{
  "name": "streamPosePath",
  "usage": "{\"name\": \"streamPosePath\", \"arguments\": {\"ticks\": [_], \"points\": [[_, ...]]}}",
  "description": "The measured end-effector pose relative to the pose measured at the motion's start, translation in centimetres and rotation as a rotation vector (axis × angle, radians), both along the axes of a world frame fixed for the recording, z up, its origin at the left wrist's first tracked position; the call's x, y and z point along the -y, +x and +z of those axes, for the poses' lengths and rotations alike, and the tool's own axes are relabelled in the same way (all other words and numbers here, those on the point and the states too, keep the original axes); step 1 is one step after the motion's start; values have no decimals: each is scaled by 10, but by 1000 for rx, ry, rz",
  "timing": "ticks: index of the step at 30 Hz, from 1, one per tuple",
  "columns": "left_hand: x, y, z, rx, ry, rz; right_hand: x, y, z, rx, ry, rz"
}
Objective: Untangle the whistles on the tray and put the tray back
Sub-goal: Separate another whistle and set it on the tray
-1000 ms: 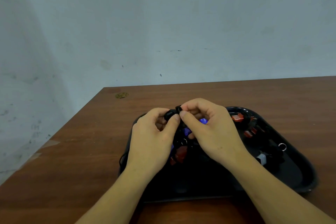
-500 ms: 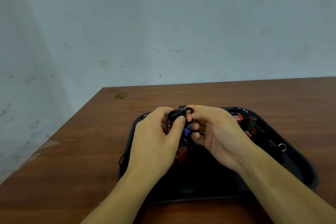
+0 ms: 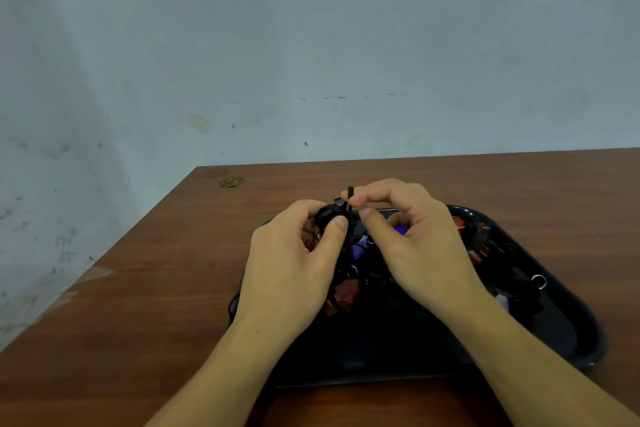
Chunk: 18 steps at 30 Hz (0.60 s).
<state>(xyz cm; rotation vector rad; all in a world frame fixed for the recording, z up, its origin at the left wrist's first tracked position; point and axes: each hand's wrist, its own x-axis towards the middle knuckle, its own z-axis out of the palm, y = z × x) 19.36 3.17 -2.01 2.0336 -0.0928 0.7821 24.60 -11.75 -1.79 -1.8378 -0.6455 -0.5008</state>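
Left hand (image 3: 294, 263) fingers around black whistle (image 3: 329, 215), right hand (image 3: 412, 246) fingers pinching cord (image 3: 350, 204); tangle half-hidden.

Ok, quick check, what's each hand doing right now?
Left hand: grips a black whistle between thumb and fingers.
Right hand: pinches a black cord between thumb and forefinger.

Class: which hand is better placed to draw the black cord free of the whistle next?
The right hand: it already pinches the black cord upright, while the left hand grips the black whistle, likely steadying it.
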Motion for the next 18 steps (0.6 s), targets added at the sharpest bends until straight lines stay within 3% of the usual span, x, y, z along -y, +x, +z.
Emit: {"name": "streamPosePath", "arguments": {"ticks": [8,12,18], "points": [[5,-2,4,84,0,49,-12,-3,-1,232,9,-75],[7,-2,1,97,48,58,-14,-3,0,256,23,-88],[10,1,2,55,-136,-45,-13,0,0,386,-67,-171]]}}
